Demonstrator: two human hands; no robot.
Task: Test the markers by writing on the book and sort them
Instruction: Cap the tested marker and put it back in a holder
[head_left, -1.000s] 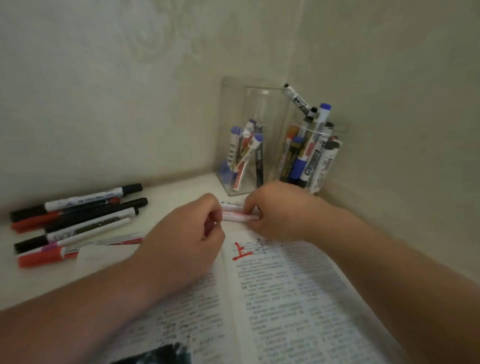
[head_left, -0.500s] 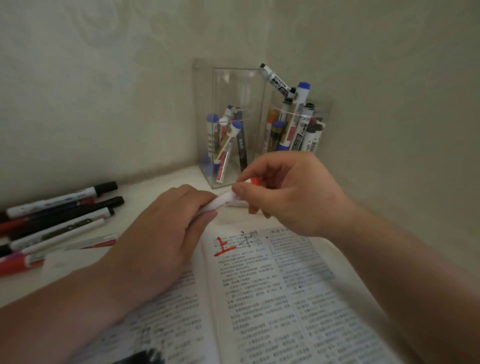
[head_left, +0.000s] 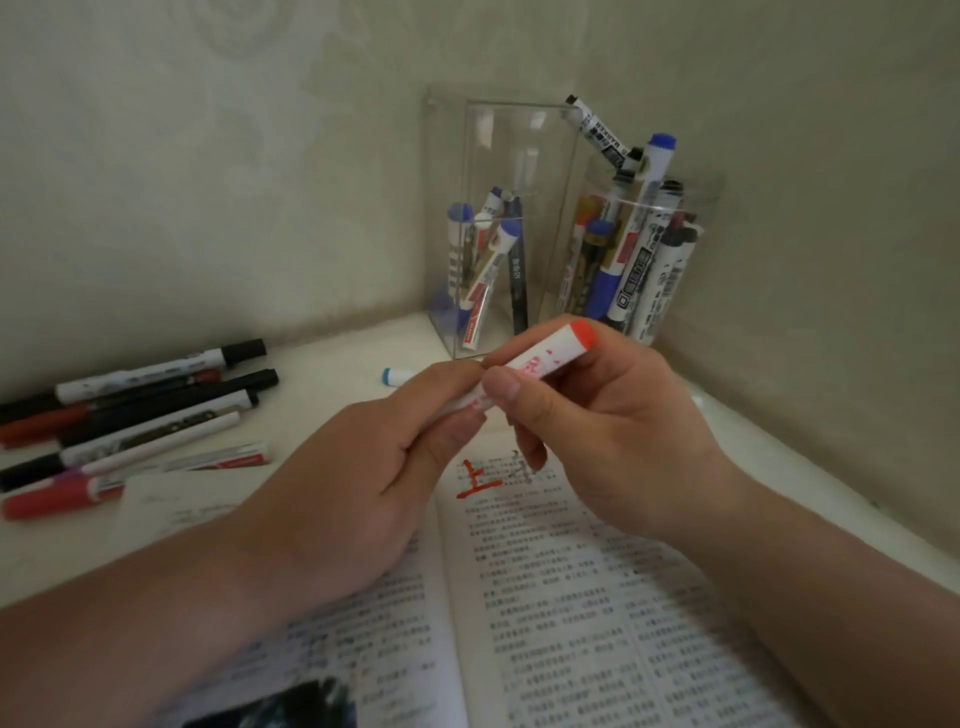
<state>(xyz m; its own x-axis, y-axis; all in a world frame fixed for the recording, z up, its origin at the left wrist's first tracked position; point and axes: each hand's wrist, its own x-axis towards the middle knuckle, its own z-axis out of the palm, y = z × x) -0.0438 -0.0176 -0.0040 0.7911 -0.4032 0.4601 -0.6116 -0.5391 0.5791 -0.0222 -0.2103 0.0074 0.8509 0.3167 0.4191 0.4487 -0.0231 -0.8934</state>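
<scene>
Left hand: I am pinching the near end of the white marker (head_left: 545, 359) with my left hand (head_left: 363, 467).
Right hand: my right hand (head_left: 602, 431) is gripping its barrel, thumb on top.
Marker: hanging over the open book (head_left: 571, 597), above a red written mark (head_left: 478, 480).
Far corner: two clear holders (head_left: 467, 156) are holding other markers (head_left: 639, 260).
Left: loose markers (head_left: 145, 415) are lying on the table (head_left: 322, 364).

Two clear, glossy plastic holders (head_left: 498, 156) are seen, with smooth plastic markers (head_left: 156, 410). The book (head_left: 571, 597) is of matt printed paper. The worktop (head_left: 332, 353) is smooth and white; the wall (head_left: 208, 156) is faintly patterned.
</scene>
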